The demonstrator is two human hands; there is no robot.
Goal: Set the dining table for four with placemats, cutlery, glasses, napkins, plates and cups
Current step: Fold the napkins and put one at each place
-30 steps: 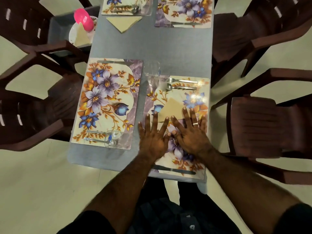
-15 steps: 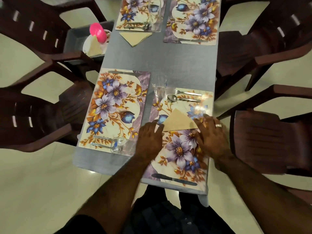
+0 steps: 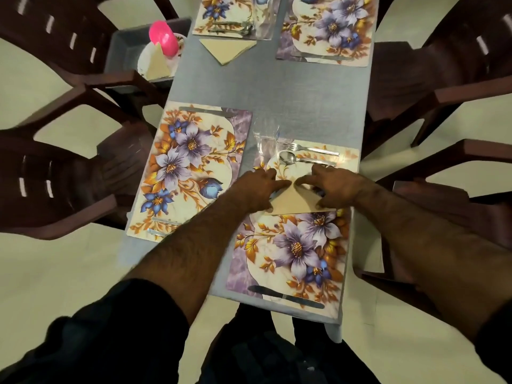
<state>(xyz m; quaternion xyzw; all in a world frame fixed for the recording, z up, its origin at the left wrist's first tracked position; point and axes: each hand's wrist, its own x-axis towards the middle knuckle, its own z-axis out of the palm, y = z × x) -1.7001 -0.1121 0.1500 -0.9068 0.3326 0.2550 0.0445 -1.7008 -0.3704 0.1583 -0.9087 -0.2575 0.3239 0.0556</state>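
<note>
A beige napkin (image 3: pixel 295 202) folded into a triangle lies on the near right floral placemat (image 3: pixel 291 250). My left hand (image 3: pixel 259 189) presses its left edge and my right hand (image 3: pixel 336 187) its right edge, the fingertips meeting at the top point. Beyond the napkin lie a fork (image 3: pixel 310 148) and a spoon (image 3: pixel 293 157), with a clear glass (image 3: pixel 266 137) to their left. A knife (image 3: pixel 285 296) rests at the mat's near edge.
A second floral placemat (image 3: pixel 188 167) lies to the left on the grey table (image 3: pixel 304 98), two more at the far end with a napkin (image 3: pixel 227 49). A grey tray (image 3: pixel 124 48) on a chair holds a pink cup (image 3: pixel 163 37), a plate and a napkin. Brown plastic chairs surround the table.
Both hands slid forward from the mat's middle to the napkin, pushing it slightly farther up the placemat; the fingers now pinch around its tip.
</note>
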